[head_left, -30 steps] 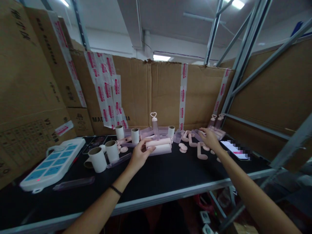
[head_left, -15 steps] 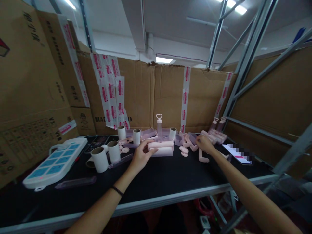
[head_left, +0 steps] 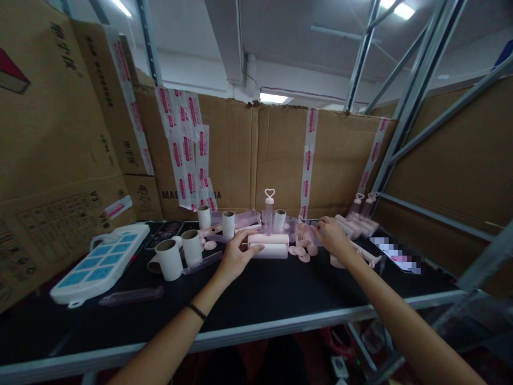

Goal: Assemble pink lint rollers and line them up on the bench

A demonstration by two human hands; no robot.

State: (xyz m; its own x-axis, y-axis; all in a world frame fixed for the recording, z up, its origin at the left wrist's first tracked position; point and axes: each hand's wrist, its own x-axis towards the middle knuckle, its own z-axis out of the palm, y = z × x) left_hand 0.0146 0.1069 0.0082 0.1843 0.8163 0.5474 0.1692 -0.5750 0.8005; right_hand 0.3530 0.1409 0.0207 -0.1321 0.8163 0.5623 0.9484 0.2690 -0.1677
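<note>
My left hand point(head_left: 236, 255) is closed around the left end of a pale pink lint roller point(head_left: 272, 249), which lies crosswise on the black table. Its clear stem rises upright and ends in a heart-shaped loop point(head_left: 270, 193). My right hand point(head_left: 333, 238) is over the loose pink parts to the right, its fingers bent down among them; what they grip, if anything, is hidden. Small pink discs point(head_left: 300, 252) lie between the roller and that hand. Under the right wrist a pink handle piece point(head_left: 337, 262) is partly covered.
White paper rolls point(head_left: 168, 260) stand at left, near a white power strip point(head_left: 100, 262). A translucent strip piece point(head_left: 131, 295) lies in front. More lint rollers point(head_left: 358, 223) rest at back right, beside a phone point(head_left: 396, 255). Cardboard walls point(head_left: 232, 155) enclose the table.
My right hand has moved left over the pink parts, and some discs and pieces there have shifted. My left hand still holds the lint roller. The view has turned slightly.
</note>
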